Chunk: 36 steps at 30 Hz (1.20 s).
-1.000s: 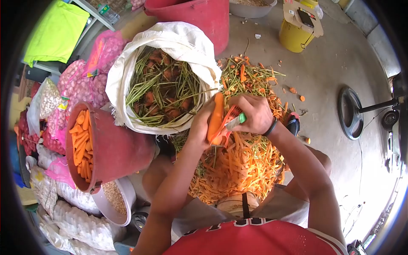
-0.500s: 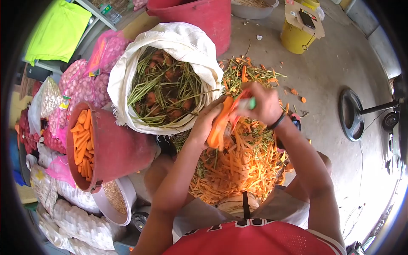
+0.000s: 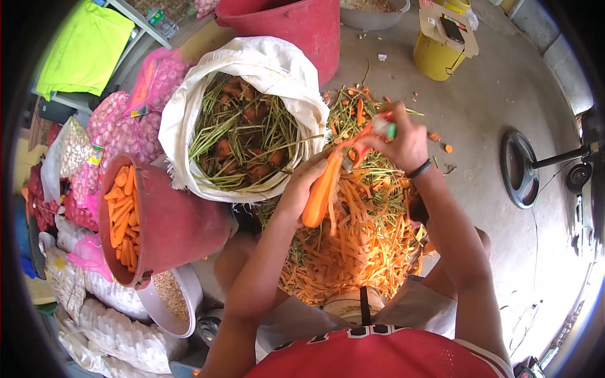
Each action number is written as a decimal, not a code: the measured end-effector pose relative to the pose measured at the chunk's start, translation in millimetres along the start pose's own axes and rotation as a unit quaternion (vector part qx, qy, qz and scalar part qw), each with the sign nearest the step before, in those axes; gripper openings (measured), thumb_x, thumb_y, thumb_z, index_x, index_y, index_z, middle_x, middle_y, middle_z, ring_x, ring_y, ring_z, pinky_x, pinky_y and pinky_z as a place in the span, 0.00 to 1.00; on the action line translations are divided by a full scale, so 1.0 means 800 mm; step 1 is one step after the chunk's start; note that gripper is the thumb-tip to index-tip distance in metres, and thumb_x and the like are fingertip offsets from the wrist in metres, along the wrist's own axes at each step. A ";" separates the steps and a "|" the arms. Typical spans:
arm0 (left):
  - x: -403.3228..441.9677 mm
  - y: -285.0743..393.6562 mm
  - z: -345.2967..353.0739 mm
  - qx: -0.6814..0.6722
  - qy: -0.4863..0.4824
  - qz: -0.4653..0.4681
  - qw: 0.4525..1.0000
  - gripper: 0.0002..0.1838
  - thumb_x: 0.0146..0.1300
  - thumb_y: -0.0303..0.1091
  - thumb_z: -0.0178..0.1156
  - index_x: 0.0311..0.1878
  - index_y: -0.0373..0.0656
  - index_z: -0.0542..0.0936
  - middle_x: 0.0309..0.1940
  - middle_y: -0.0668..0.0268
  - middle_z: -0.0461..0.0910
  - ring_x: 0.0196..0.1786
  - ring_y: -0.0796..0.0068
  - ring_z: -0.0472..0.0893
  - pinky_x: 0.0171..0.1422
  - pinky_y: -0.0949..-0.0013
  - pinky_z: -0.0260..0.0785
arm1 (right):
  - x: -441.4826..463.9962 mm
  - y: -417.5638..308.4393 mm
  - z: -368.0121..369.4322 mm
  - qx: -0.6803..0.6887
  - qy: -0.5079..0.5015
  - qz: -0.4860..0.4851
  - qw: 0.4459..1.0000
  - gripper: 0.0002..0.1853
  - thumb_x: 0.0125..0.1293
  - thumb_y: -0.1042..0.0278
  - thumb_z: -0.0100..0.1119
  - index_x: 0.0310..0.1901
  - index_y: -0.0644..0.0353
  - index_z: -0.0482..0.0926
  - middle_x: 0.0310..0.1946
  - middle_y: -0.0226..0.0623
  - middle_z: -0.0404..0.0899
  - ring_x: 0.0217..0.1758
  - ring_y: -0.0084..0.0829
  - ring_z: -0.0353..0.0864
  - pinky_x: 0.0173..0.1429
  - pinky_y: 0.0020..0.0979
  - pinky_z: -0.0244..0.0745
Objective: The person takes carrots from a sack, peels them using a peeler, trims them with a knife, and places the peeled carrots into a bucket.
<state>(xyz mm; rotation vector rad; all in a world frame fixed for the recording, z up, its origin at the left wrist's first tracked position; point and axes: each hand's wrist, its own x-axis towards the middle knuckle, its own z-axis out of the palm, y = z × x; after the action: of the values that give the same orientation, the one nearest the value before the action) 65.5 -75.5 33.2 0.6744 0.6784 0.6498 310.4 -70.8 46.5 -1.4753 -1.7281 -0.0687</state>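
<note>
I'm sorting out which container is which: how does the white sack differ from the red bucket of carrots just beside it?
The white sack has a soft, folded rim; the red bucket has a stiff one. The sack holds dull carrots among green stalks; the bucket holds bright orange carrots with no stalks showing. Both are open and hold carrots.

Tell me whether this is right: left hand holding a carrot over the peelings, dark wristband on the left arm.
The head view shows the dark wristband on the right arm, not the left. The left hand does hold a carrot over the peelings.
</note>
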 end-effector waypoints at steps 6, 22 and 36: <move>0.015 -0.003 -0.024 -0.068 0.000 0.028 0.997 0.24 0.76 0.40 0.50 0.69 0.37 0.68 0.45 0.64 0.79 0.39 0.76 0.81 0.42 0.70 0.79 | -0.027 -0.059 0.016 0.133 -0.065 -0.079 0.986 0.33 0.49 0.35 0.75 0.41 0.57 0.75 0.29 0.40 0.82 0.27 0.37 0.85 0.33 0.38 0.82; 0.004 -0.010 0.010 -0.029 0.063 0.020 0.997 0.20 0.77 0.42 0.47 0.64 0.41 0.72 0.35 0.68 0.80 0.31 0.80 0.81 0.32 0.76 0.75 | -0.012 -0.017 0.010 0.050 -0.032 -0.048 0.997 0.36 0.46 0.35 0.77 0.43 0.57 0.76 0.30 0.37 0.84 0.28 0.34 0.86 0.30 0.33 0.82; 0.004 -0.017 0.003 -0.119 0.000 -0.022 0.993 0.17 0.77 0.44 0.50 0.61 0.45 0.73 0.36 0.65 0.78 0.31 0.75 0.76 0.35 0.68 0.68 | -0.013 0.021 0.006 0.000 -0.029 0.117 0.993 0.35 0.48 0.37 0.77 0.46 0.59 0.76 0.31 0.40 0.85 0.31 0.39 0.87 0.35 0.37 0.82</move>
<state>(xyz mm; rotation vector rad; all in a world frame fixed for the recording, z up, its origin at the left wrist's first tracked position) 73.5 -82.5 23.7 0.4385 0.6020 0.6771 321.5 -71.4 29.3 -1.6829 -1.5876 0.0989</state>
